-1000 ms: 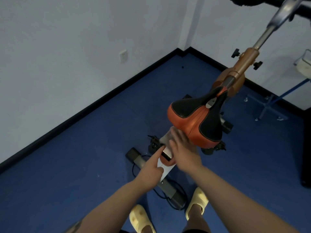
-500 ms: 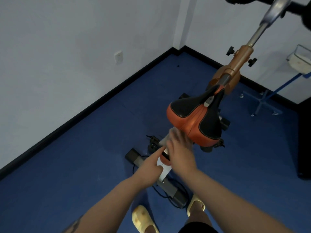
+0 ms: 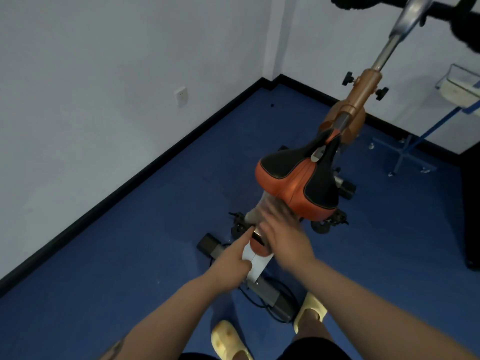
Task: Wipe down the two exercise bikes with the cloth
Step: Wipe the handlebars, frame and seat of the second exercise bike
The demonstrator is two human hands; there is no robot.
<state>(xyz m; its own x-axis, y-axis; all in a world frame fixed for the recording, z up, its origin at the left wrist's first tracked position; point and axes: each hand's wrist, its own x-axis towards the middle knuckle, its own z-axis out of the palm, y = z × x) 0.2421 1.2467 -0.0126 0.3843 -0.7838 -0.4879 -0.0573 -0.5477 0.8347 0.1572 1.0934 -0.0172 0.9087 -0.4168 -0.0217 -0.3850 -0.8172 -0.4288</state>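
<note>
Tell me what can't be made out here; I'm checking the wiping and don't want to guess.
All in the head view:
- Cloth: not visible; the blurred right hand covers the post below the saddle.
- Right hand's hold: motion blur hides it.
- Handlebars: cut off by the top edge.
- Second bike: outside the frame.
- Left hand: its finger points at the frame; what it touches is too small to tell.

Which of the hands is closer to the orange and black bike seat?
The right. The right hand reaches up just under the back of the seat. The left hand sits lower, pointing at the frame below the seat.
</note>
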